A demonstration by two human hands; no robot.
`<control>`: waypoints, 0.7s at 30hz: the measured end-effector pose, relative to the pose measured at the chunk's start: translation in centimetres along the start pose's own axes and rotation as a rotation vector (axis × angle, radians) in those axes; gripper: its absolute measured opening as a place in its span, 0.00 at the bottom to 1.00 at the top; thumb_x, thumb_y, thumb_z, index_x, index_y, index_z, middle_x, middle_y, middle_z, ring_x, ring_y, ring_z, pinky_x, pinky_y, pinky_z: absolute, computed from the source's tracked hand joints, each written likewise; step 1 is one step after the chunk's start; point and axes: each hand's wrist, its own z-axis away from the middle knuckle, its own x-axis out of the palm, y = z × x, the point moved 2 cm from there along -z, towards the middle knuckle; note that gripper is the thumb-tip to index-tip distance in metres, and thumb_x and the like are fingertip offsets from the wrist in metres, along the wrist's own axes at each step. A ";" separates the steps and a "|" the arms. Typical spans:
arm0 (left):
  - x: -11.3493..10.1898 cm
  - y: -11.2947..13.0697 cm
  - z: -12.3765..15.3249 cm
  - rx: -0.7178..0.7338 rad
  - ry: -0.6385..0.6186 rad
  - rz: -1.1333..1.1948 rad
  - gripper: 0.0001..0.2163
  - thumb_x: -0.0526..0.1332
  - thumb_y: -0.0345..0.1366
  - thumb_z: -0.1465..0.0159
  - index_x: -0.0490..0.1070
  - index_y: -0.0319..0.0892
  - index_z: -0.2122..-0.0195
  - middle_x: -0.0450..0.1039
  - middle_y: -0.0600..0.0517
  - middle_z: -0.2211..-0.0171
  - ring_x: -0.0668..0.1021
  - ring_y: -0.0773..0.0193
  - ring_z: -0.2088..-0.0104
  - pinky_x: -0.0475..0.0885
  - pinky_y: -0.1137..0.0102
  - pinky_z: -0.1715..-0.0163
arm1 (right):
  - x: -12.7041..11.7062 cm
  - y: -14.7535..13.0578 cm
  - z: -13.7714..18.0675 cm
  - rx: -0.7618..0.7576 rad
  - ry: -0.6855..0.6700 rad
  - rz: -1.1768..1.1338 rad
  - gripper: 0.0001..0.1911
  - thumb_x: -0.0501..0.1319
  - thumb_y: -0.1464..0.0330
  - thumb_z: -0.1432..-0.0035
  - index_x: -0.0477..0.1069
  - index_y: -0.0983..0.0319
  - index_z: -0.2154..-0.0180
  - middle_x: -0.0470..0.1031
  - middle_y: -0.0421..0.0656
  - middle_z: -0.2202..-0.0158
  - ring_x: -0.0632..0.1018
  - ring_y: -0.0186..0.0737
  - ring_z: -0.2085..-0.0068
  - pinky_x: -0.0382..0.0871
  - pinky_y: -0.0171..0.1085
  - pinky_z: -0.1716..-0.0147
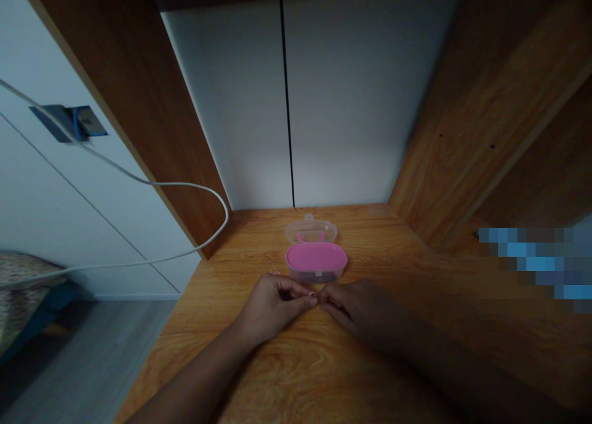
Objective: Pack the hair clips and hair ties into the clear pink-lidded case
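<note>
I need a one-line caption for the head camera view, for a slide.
Left hand pinches a small ring near the right hand, before a pink plastic box on a wooden desk.

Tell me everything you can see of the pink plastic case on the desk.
The small oval plastic case sits on the wooden desk as two halves side by side. The far half is clear, with an end tab and two pink prongs inside. The near half has an opaque pink top over a clear base. The left hand and right hand lie just before it, apparently not touching.
</note>
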 end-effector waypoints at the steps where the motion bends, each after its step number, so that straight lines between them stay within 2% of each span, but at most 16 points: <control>1: 0.0 0.1 0.1 0.001 -0.006 0.003 0.09 0.70 0.40 0.43 0.83 0.40 0.68 0.84 0.47 0.68 0.82 0.61 0.70 0.74 0.71 0.69 | -0.1 -0.1 0.0 -0.009 0.025 0.001 0.08 0.55 0.66 0.33 0.72 0.60 0.62 0.80 0.41 0.68 0.79 0.38 0.70 0.62 0.34 0.73; 6: 0.3 0.1 0.2 0.009 -0.070 0.054 0.08 0.71 0.39 0.45 0.84 0.41 0.68 0.84 0.46 0.67 0.83 0.58 0.67 0.75 0.69 0.65 | -0.2 -0.3 0.2 -0.027 0.176 0.011 0.09 0.56 0.63 0.33 0.72 0.59 0.62 0.80 0.40 0.71 0.78 0.38 0.73 0.60 0.35 0.74; 16: 0.6 0.0 0.1 -0.011 -0.118 0.235 0.09 0.72 0.40 0.46 0.83 0.40 0.68 0.84 0.46 0.68 0.81 0.62 0.70 0.73 0.71 0.66 | -0.3 -0.4 0.6 -0.130 0.304 -0.022 0.09 0.57 0.64 0.34 0.74 0.59 0.62 0.81 0.39 0.71 0.79 0.36 0.72 0.64 0.34 0.72; 18: 0.5 0.1 0.1 0.006 -0.109 0.257 0.10 0.72 0.41 0.46 0.83 0.39 0.69 0.83 0.47 0.70 0.80 0.65 0.72 0.72 0.72 0.68 | -0.5 -0.6 0.6 -0.171 0.342 -0.019 0.08 0.57 0.65 0.34 0.74 0.58 0.62 0.81 0.39 0.70 0.78 0.35 0.72 0.65 0.34 0.71; 21: 0.5 0.2 0.1 0.013 -0.097 0.294 0.12 0.72 0.44 0.46 0.83 0.38 0.70 0.81 0.48 0.74 0.77 0.67 0.74 0.70 0.74 0.70 | -1.0 -1.0 0.7 -0.294 0.449 -0.005 0.07 0.58 0.68 0.34 0.73 0.58 0.55 0.81 0.40 0.65 0.80 0.35 0.66 0.69 0.34 0.68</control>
